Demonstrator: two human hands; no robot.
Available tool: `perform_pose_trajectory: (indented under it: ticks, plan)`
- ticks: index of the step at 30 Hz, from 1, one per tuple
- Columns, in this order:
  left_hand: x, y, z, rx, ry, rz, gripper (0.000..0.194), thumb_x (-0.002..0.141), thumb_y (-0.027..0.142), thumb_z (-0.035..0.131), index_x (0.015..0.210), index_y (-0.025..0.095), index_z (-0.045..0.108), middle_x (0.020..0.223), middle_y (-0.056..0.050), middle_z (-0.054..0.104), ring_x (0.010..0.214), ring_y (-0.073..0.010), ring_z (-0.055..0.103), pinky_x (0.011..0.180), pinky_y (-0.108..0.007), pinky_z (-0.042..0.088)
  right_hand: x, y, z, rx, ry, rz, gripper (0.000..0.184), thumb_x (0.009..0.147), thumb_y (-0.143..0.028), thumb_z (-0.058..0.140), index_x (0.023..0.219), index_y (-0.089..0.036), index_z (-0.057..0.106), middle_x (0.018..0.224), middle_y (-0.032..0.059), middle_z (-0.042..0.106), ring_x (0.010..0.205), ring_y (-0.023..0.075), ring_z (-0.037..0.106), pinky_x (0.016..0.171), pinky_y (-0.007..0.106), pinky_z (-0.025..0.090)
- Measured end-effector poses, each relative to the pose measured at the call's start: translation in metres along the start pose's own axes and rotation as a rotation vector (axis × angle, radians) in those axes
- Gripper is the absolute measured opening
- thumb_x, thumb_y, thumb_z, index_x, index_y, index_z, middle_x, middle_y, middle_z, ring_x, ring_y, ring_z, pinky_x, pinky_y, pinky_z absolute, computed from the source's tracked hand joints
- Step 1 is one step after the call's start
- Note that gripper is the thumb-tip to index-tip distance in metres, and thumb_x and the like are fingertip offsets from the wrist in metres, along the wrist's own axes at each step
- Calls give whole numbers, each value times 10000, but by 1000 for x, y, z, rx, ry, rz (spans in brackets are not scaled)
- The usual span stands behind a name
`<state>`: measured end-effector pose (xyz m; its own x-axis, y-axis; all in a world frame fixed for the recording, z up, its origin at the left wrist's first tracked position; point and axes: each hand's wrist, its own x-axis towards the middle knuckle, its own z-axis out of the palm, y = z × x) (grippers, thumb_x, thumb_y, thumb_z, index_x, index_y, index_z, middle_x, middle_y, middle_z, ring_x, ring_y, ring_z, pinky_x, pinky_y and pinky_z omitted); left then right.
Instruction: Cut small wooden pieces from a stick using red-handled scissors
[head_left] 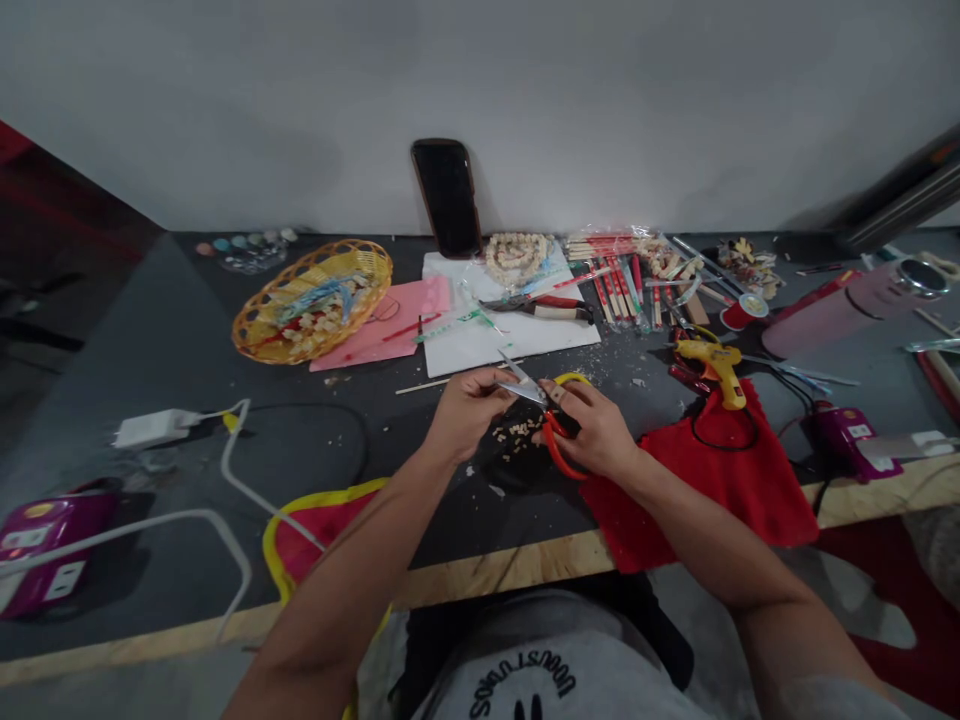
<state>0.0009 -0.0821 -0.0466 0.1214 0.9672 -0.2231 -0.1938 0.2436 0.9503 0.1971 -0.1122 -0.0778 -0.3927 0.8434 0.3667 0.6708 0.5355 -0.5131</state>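
My right hand (598, 430) is closed around the scissors (556, 447), which have one red-orange and one yellow handle loop. Their blades are parted and point away to the left. My left hand (466, 410) is pinched near the lower blade; whatever is between its fingertips is too small to make out. On the dark table below the hands lies a small pile of short pale cut pieces (517, 433). Beyond the blades, a thin pale stick (427, 385) rests beside a white sheet (457, 352).
A yellow woven basket (251, 318) stands left, pliers (551, 307) lie on the white sheet, and a phone (448, 195) leans on the wall. To the right are a glue gun (716, 368), red cloth (720, 480), thread spool (744, 312) and pink bottle (832, 308). A cable (236, 470) crosses the left.
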Motion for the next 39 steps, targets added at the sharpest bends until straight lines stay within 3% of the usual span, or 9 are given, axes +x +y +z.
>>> perform_pose_trajectory:
  ticks: [5,11,14,21,28,33,39]
  plan:
    - [1,-4,-2,69,28,88,132,608,216,710,722,151,720,622,11,627,511,-81,455,485,-197,323,2,-2,0,40,5,13,580,834,-466,656,1337,-202,539,1097,122,661,1032,252,630,922,391,550]
    - [2,-10,-5,231,53,238,155,695,286,717,788,163,729,824,-34,715,727,-150,602,670,-244,454,6,-4,-6,104,8,47,560,831,-450,666,1328,-227,538,1167,106,651,1086,231,621,960,373,530]
    - [2,-12,-5,217,54,205,137,655,226,708,778,169,735,759,-15,703,669,-134,582,616,-230,434,5,-2,-7,43,11,62,603,796,-487,687,1324,-234,545,1162,109,629,1113,258,588,961,407,525]
    - [0,-5,-1,57,8,-35,172,516,158,733,687,152,718,571,22,621,477,-76,457,472,-191,338,2,1,-3,-15,13,9,628,799,-485,679,1344,-206,536,1147,131,593,1092,274,555,965,437,515]
    - [0,-3,1,61,9,17,136,541,175,728,674,153,728,559,23,599,467,-64,414,457,-189,291,1,0,-1,-48,16,12,619,817,-504,657,1343,-199,542,1108,134,628,1038,271,597,906,413,545]
    - [1,-6,2,109,54,84,131,605,247,744,704,163,721,546,30,579,491,-87,459,484,-204,359,4,-3,-4,-47,6,45,602,822,-505,644,1339,-215,540,1128,126,629,1062,257,595,920,387,542]
    - [2,-5,3,161,80,155,171,641,290,763,762,177,722,759,-3,677,545,-85,498,513,-202,408,7,-5,-8,-70,37,55,602,819,-549,627,1314,-211,563,1125,126,623,1053,252,592,926,392,534]
